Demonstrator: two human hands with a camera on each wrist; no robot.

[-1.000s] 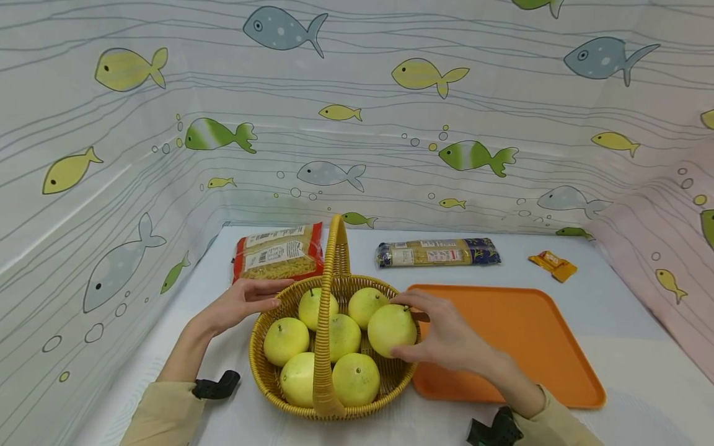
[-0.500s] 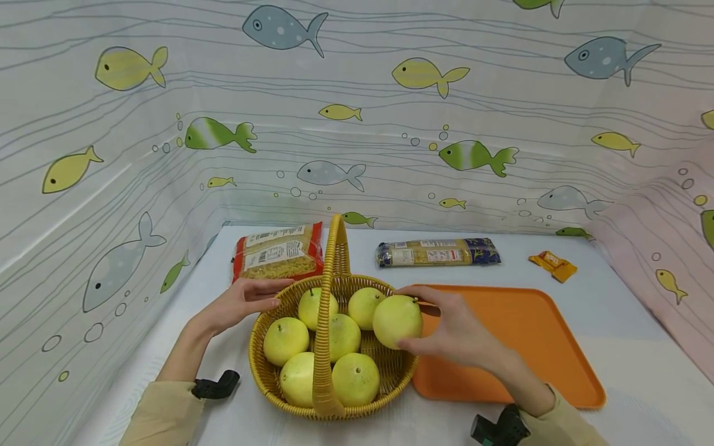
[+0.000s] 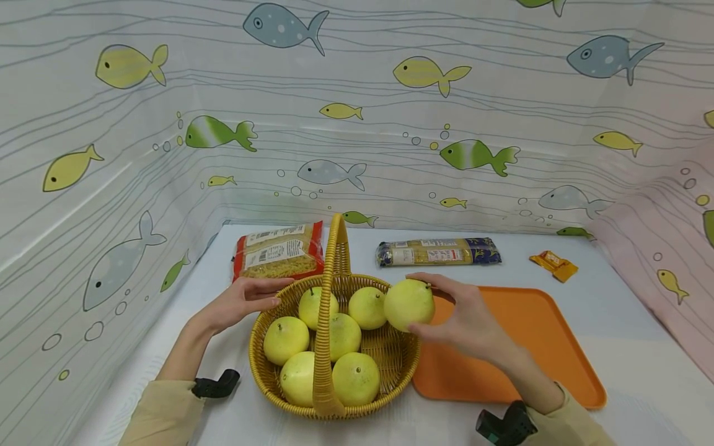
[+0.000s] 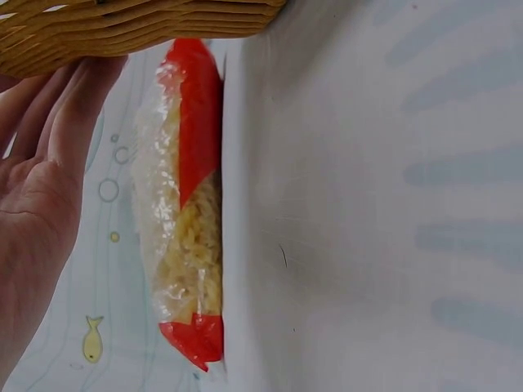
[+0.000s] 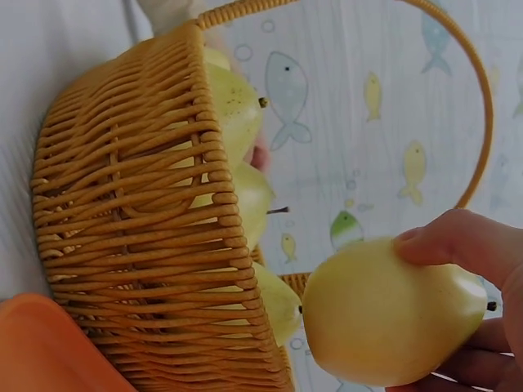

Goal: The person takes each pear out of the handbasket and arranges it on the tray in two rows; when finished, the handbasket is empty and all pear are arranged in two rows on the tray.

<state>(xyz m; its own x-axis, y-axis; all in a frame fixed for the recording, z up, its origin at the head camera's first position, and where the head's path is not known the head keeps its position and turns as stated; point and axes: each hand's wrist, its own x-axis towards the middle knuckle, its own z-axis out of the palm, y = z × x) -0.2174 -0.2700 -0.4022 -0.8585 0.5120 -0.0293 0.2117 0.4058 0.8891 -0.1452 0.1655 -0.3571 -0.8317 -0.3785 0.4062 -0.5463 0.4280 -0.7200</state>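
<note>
The right hand (image 3: 471,322) curls thumb and fingers round a pear (image 3: 409,305), spread just to the fruit's width; the pear sits left of that palm, stem (image 5: 491,307) up; below and left of these fingers is the basket (image 5: 155,237), below and right the orange tray (image 3: 519,334); the left hand (image 3: 234,303), farther off, lays straight fingers against the basket's far left side, gripping nothing.

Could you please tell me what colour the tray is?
The tray is orange, best seen in the head view.
</note>
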